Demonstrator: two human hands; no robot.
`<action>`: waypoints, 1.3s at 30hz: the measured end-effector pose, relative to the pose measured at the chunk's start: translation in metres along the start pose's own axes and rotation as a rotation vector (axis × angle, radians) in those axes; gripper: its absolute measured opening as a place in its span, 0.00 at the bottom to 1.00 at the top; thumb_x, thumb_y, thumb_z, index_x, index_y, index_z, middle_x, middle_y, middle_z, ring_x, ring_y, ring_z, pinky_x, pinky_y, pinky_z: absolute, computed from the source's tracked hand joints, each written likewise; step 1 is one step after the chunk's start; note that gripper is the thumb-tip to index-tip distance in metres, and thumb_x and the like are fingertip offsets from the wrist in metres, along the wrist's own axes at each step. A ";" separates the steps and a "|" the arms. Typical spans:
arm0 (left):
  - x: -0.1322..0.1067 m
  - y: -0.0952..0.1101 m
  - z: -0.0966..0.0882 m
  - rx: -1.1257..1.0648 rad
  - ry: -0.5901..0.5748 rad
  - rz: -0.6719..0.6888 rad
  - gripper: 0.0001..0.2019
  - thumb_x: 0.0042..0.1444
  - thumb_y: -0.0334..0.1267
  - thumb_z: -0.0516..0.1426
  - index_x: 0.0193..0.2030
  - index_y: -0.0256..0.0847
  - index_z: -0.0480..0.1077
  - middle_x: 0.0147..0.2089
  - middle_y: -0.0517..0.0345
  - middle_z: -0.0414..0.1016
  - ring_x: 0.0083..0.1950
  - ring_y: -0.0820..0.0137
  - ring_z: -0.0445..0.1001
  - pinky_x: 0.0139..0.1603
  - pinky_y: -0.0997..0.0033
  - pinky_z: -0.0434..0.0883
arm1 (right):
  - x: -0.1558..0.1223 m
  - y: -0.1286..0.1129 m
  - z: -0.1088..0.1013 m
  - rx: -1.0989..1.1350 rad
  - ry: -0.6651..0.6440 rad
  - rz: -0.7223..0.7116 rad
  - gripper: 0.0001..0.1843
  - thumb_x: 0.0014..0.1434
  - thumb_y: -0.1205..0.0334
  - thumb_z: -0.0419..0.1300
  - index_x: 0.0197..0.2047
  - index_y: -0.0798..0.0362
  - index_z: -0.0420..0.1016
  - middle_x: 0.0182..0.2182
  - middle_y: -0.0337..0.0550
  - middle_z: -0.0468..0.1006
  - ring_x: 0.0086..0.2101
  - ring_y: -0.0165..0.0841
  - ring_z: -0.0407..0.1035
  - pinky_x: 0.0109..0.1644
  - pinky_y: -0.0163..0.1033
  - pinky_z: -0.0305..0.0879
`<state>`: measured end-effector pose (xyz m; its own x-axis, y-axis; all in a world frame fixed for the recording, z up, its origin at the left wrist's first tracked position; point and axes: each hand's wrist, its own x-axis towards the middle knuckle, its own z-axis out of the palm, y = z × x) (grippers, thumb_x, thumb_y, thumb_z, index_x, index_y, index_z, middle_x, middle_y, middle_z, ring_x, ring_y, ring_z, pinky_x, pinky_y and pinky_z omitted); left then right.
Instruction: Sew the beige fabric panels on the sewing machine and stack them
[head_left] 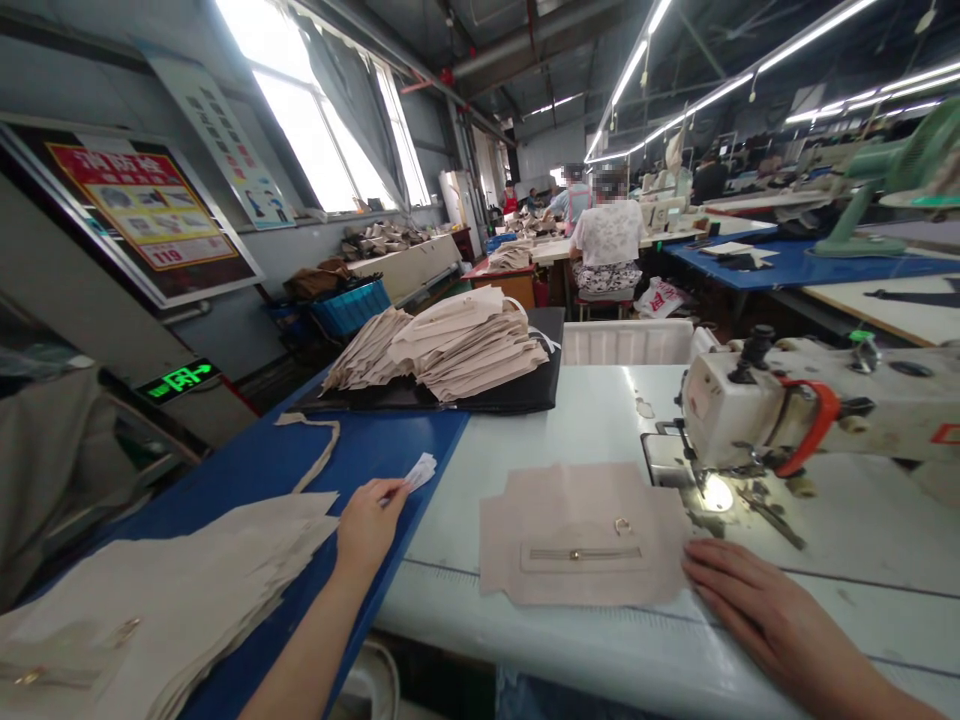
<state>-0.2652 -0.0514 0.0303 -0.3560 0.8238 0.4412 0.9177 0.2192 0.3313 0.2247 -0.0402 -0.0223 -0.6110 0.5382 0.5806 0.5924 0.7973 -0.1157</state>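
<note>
Biggest thing here is the pale counter (450,510), with a blue top (375,440) running along its left edge. The sewing machine (720,410) takes up the counter's right side, its little lamp lit down by the needle. Up at the far left corner there's a black board (544,385) lying across both the counter and the blue top, loaded with a messy pile (465,345) of beige pieces. Another beige stack (187,580) fans out at the near left corner of the blue top. Then the main bit: a single beige panel (555,500) lying flat near the counter's front edge, just left of the machine. The hands are well apart. Right hand (750,600) is palm down on the counter, fingers stretched out, tips at the panel's right edge, not gripping anything. Left hand (367,525) is over the right edge of the blue top, pinching some white slips (421,470); can't make out any print on them. A narrow beige strip (324,458) curls behind the stack. Smallest stuff: a zip (607,553) set in the panel's lower half, plus a tiny metal ring (622,525) just above its right end.
</note>
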 end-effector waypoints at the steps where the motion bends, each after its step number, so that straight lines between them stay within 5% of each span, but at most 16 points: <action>1: 0.000 0.000 -0.001 0.001 0.006 0.012 0.19 0.58 0.50 0.48 0.30 0.43 0.75 0.36 0.51 0.81 0.40 0.60 0.77 0.44 0.64 0.73 | -0.001 0.000 0.001 0.001 -0.002 -0.001 0.17 0.69 0.56 0.51 0.48 0.49 0.80 0.47 0.45 0.81 0.45 0.39 0.77 0.49 0.42 0.77; 4: -0.001 0.002 -0.005 0.032 0.039 0.103 0.21 0.60 0.52 0.46 0.31 0.42 0.75 0.37 0.48 0.80 0.42 0.58 0.77 0.46 0.61 0.73 | -0.001 0.000 0.005 0.025 -0.024 0.010 0.16 0.69 0.57 0.52 0.49 0.50 0.79 0.48 0.46 0.81 0.47 0.39 0.76 0.51 0.42 0.75; 9: 0.002 0.030 -0.001 0.062 0.115 0.480 0.19 0.64 0.47 0.46 0.34 0.42 0.74 0.38 0.46 0.79 0.43 0.57 0.76 0.50 0.56 0.71 | 0.007 -0.007 0.001 0.108 -0.111 0.048 0.15 0.68 0.63 0.51 0.51 0.52 0.78 0.47 0.49 0.81 0.50 0.39 0.74 0.55 0.46 0.71; 12: -0.001 0.081 0.019 0.018 0.110 0.727 0.17 0.65 0.43 0.47 0.36 0.42 0.75 0.38 0.49 0.78 0.42 0.59 0.76 0.50 0.58 0.72 | 0.014 -0.012 -0.001 0.132 -0.125 0.105 0.14 0.67 0.65 0.54 0.49 0.55 0.78 0.47 0.50 0.81 0.50 0.40 0.73 0.56 0.46 0.69; 16: -0.023 0.174 0.053 -0.009 0.027 0.957 0.13 0.64 0.33 0.48 0.39 0.40 0.75 0.40 0.50 0.78 0.42 0.62 0.74 0.48 0.61 0.72 | 0.018 -0.016 -0.002 0.109 -0.139 0.133 0.11 0.65 0.65 0.57 0.47 0.57 0.78 0.47 0.51 0.80 0.49 0.40 0.72 0.56 0.46 0.68; 21: -0.056 0.248 0.090 0.053 -0.275 1.079 0.11 0.58 0.23 0.51 0.36 0.38 0.72 0.38 0.50 0.75 0.42 0.60 0.73 0.45 0.61 0.72 | 0.016 -0.020 -0.006 0.098 -0.194 0.169 0.12 0.66 0.64 0.57 0.49 0.58 0.76 0.50 0.54 0.78 0.53 0.40 0.70 0.60 0.47 0.64; 30: -0.056 0.255 0.097 -0.107 -0.378 0.991 0.10 0.62 0.28 0.51 0.39 0.40 0.74 0.41 0.52 0.76 0.42 0.63 0.73 0.45 0.63 0.71 | 0.017 -0.018 -0.017 0.125 -0.319 0.208 0.20 0.65 0.57 0.58 0.57 0.59 0.71 0.58 0.54 0.72 0.58 0.42 0.64 0.65 0.47 0.57; 39: -0.058 0.258 0.103 -0.144 -0.405 1.082 0.17 0.55 0.18 0.50 0.43 0.39 0.73 0.43 0.52 0.76 0.45 0.65 0.74 0.47 0.66 0.74 | 0.024 -0.014 -0.020 0.119 -0.315 0.169 0.15 0.66 0.60 0.58 0.52 0.60 0.73 0.53 0.54 0.75 0.55 0.41 0.67 0.62 0.47 0.61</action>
<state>0.0105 0.0115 0.0044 0.7075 0.6566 0.2614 0.6701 -0.7408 0.0473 0.2124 -0.0437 0.0092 -0.6525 0.7077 0.2710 0.6448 0.7064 -0.2920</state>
